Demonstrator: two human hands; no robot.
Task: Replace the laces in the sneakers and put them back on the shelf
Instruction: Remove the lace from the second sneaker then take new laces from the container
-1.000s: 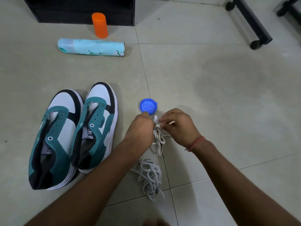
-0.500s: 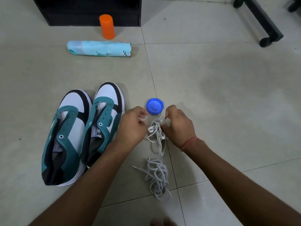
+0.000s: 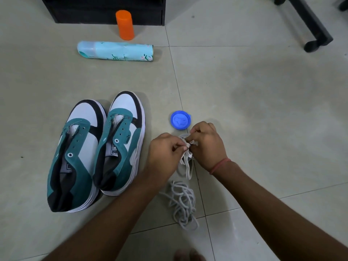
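Two teal, white and black sneakers stand side by side on the tiled floor at the left, the left sneaker [image 3: 73, 157] and the right sneaker [image 3: 120, 146], both with bare eyelets. To their right my left hand [image 3: 164, 149] and my right hand [image 3: 207, 145] pinch a bundled white lace [image 3: 186, 159] between them; its loops hang down to the floor. A second white lace [image 3: 181, 202] lies in a loose heap on the floor just below my hands.
A blue round lid [image 3: 180, 120] lies just beyond my right hand. Farther back lie a pale blue spray can [image 3: 114, 52] on its side and an upright orange cap [image 3: 124, 25], in front of a black shelf unit [image 3: 105, 10]. A black furniture leg [image 3: 310, 23] crosses the top right.
My hands have come closer together on the bundled lace, and my left fingers now pinch it too. The view has shifted slightly, with everything sitting further right in the frame.
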